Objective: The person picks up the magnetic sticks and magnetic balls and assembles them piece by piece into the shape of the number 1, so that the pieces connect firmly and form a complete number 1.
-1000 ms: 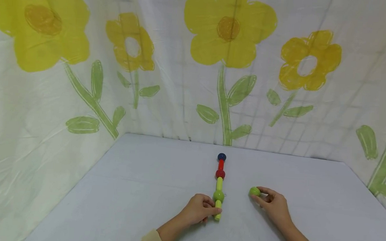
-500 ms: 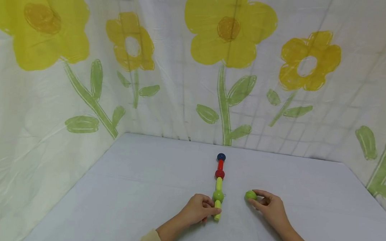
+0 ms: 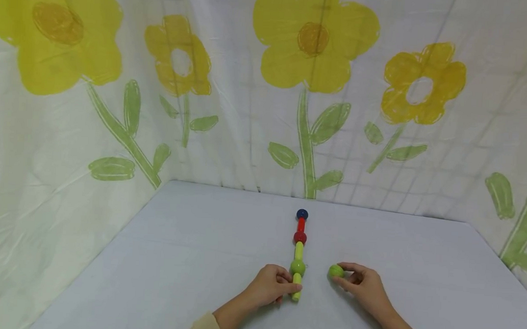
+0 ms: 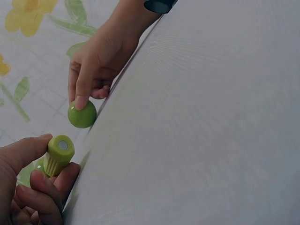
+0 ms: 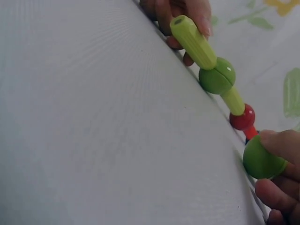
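Observation:
A straight chain of magnetic rods and balls lies in the middle of the table in the head view. From the far end it runs blue ball (image 3: pixel 302 214), red rod (image 3: pixel 301 225), red ball (image 3: pixel 300 237), yellow-green rod (image 3: pixel 299 251), green ball (image 3: pixel 297 267) and a nearer yellow-green rod (image 3: pixel 297 280). My left hand (image 3: pixel 268 286) pinches that nearer rod between thumb and fingers. A round metal spot marks its free end (image 4: pixel 63 145) in the left wrist view. To the right, my right hand (image 3: pixel 366 287) pinches a loose green ball (image 3: pixel 336 271), apart from the chain.
A pale cloth covers the table (image 3: pixel 189 240). Behind it and along the left hangs a white curtain (image 3: pixel 229 133) with yellow flowers and green stems. The table's far edge meets the curtain.
My right hand has brought the loose green ball leftward and slightly nearer to me, closer to the chain. The left hand and the chain have stayed almost in place.

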`<state>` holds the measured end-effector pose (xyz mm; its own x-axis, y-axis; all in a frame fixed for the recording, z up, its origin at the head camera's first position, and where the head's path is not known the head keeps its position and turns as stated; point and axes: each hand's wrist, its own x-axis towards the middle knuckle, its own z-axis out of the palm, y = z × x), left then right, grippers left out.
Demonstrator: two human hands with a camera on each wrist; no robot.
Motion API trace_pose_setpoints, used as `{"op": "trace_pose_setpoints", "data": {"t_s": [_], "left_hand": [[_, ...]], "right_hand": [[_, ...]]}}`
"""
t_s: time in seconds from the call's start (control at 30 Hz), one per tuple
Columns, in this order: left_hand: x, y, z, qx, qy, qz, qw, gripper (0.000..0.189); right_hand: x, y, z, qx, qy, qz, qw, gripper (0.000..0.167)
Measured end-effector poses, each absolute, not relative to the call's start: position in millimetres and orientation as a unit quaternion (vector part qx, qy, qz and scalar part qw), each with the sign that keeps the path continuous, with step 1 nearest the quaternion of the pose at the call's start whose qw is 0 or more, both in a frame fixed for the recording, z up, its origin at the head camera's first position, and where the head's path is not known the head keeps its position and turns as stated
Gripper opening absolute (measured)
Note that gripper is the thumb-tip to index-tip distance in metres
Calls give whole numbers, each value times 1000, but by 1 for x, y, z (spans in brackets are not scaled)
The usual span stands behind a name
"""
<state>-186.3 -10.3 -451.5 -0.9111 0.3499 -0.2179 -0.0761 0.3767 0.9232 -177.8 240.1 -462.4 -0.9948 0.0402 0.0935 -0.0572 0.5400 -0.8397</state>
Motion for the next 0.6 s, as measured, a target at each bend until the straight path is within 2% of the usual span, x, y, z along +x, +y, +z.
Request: {"op": "trace_pose_setpoints", "data": {"t_s": [0.2, 0.6], "left_hand": [[-186, -10, -451, 83, 809, 548, 195, 24], [-186, -10, -452, 86, 809, 549, 190, 23]], "right_hand": [[-175, 235, -462, 30, -877, 479, 30, 40], [-169, 229, -462, 92, -873, 477, 47, 33]]}}
